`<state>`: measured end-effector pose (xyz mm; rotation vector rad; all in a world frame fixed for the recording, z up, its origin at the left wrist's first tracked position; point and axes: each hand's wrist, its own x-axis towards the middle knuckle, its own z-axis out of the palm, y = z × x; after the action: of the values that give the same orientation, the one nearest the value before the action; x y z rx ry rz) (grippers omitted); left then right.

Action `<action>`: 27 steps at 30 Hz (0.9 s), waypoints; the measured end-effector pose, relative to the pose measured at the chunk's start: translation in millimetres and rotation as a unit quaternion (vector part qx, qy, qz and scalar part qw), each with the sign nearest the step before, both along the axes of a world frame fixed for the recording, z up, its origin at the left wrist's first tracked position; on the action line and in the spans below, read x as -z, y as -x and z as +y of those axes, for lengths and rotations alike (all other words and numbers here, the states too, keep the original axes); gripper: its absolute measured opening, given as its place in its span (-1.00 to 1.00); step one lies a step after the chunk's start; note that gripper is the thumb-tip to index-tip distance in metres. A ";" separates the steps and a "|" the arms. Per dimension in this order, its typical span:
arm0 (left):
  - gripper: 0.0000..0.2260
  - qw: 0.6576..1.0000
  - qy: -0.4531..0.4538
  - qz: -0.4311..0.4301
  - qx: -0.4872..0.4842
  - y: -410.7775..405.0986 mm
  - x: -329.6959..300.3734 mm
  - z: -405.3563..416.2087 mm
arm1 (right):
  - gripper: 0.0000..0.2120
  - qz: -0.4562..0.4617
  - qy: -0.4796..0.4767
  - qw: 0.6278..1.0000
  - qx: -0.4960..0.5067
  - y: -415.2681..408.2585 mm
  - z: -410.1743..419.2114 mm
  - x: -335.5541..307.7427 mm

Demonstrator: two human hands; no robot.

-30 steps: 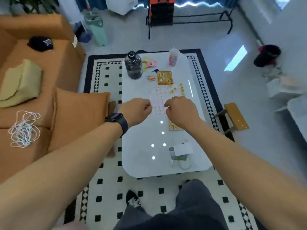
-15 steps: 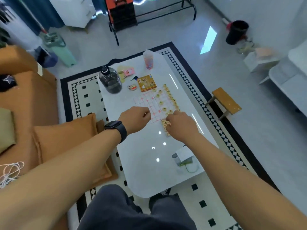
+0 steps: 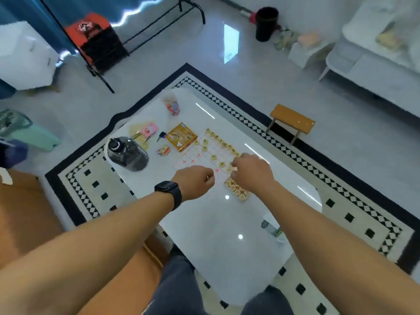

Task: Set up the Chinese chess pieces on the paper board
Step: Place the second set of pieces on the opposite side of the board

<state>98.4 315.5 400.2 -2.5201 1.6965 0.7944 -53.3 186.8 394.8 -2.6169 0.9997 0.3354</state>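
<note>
A paper board (image 3: 196, 159) with a red grid lies on the white table (image 3: 211, 237). Several pale wooden chess pieces (image 3: 223, 144) line its far edge, and a few stand further in. A loose cluster of pieces (image 3: 238, 190) lies off the board's near right corner. My right hand (image 3: 252, 172) hovers over that corner with fingers curled down, its fingertips pinching a piece at the board's edge. My left hand (image 3: 195, 181), with a black watch on its wrist, is curled like a fist over the board's near edge. Whether it holds anything is hidden.
Behind the board are a yellow game box (image 3: 181, 137), a dark water jug (image 3: 127, 153), a cup (image 3: 171, 106), keys (image 3: 161, 136), a pink card (image 3: 148, 130) and a small toy (image 3: 164, 150). A wooden stool (image 3: 292, 121) stands right of the table, an orange sofa (image 3: 25, 214) left.
My head has turned, so the table now sits diagonally in view. My right hand moved from the loose cluster up to the board's corner. My left hand stays curled over the near edge.
</note>
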 end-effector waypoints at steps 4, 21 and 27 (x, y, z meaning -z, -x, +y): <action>-0.77 0.997 -0.013 0.013 0.075 -53.1 25.3 -29.4 | -0.73 0.007 0.022 0.994 0.105 -29.5 -0.3 17.2; -0.74 0.981 -0.003 -0.015 0.194 -127.9 78.8 -35.9 | -0.66 0.028 0.030 0.984 0.171 -93.2 52.2 85.4; -0.69 0.980 -0.022 -0.002 0.199 -177.5 111.2 -35.5 | -0.60 0.046 0.032 0.970 0.236 -132.4 68.2 119.9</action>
<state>276.0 280.0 288.9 -2.0434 2.0566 0.7761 79.2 255.0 274.9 -2.3301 1.6397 0.3102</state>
